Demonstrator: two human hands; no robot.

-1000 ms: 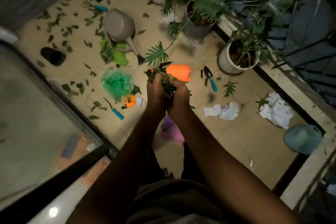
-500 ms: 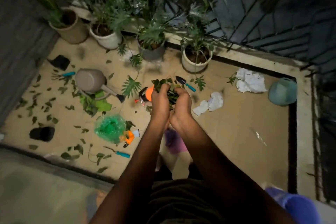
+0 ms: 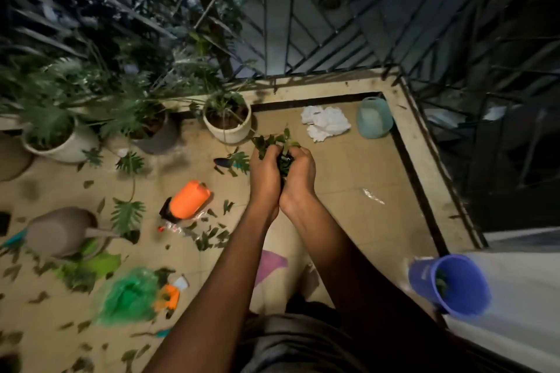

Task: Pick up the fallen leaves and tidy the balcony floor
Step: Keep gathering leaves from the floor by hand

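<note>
Leaves (image 3: 274, 142), bunched green and crumpled, sit clasped between both hands — the left hand (image 3: 264, 172) and right hand (image 3: 298, 171) press side to side with fingers curled tight round them, above the balcony floor (image 3: 348, 179) and up to the left of the blue bucket (image 3: 451, 286), which shows some green inside. Such a bunch looks light, soft and springy, so stray pieces may slip from its edges — it is best squeezed from both sides with the palms beneath. More scattered leaves (image 3: 209, 236) lie on the floor well to the left of the bucket, not yet gathered.
</note>
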